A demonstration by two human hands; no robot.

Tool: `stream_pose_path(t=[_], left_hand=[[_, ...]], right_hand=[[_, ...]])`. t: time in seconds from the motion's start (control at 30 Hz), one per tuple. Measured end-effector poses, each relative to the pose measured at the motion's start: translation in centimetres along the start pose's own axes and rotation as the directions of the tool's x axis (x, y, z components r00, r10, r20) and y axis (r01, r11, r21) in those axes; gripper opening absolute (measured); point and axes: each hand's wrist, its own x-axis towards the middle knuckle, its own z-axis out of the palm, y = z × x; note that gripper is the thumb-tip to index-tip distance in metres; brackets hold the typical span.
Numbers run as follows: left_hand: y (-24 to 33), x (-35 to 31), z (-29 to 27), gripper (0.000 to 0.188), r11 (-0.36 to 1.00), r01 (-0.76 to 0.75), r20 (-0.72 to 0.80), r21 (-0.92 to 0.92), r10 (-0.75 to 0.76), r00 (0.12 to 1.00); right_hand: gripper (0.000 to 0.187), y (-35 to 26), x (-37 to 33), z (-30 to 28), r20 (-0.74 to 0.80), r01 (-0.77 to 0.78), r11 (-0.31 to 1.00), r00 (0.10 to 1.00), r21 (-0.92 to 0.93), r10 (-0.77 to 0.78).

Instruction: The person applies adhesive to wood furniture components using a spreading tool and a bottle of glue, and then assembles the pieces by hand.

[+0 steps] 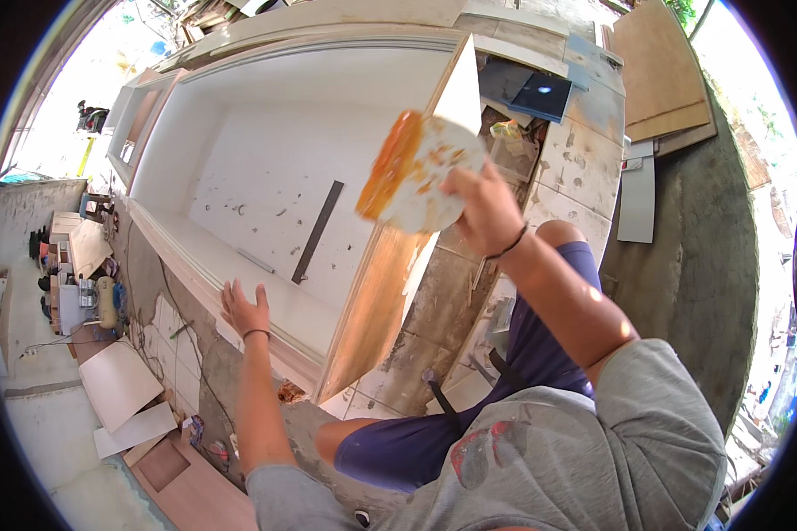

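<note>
My right hand (pixel 485 208) grips the edge of a flat whitish piece (pixel 443 168) with a rounded outline. Orange paste lies thick along its far left side and smears its face. It is held up over the near right corner of a big wooden cabinet (pixel 356 341), which lies with its white-lined hollow facing up. The paste-covered piece hides part of the cabinet's right side panel. At the cabinet's front rail (pixel 205 296), my left hand (pixel 245 310) is open with fingers spread, holding nothing. Whether it touches the rail I cannot tell.
Inside the cabinet lie a dark flat strip (pixel 317 232), a thinner grey strip (pixel 256 261) and scattered debris. Boards (pixel 119 385) and tools crowd the floor at left. A dark blue panel (pixel 540 96) rests at the back right, with plywood sheets (pixel 660 71) leaning beyond.
</note>
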Motion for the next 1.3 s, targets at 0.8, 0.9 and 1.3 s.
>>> stream_pose_path(t=[0.8, 0.9, 1.3], left_hand=[[3.0, -2.2, -2.0, 0.064, 0.997, 0.064, 0.206, 0.049, -0.073, 0.976], [3.2, -2.2, -2.2, 0.064, 0.996, 0.071, 0.205, 0.045, -0.079, 0.976], [3.0, -2.6, -1.4, 0.064, 0.995, 0.080, 0.144, 0.060, -0.088, 0.986]], right_hand=[[0.040, -4.5, 6.6, -5.7, 0.048, 0.110, 0.994, 0.993, -0.028, -0.109], [0.036, -2.7, 8.8, -10.4, -0.173, -0.010, 0.976, 0.984, -0.218, -0.029], [0.039, 1.2, 10.2, -8.0, -0.121, -0.222, 0.958, 0.972, -0.180, 0.202]])
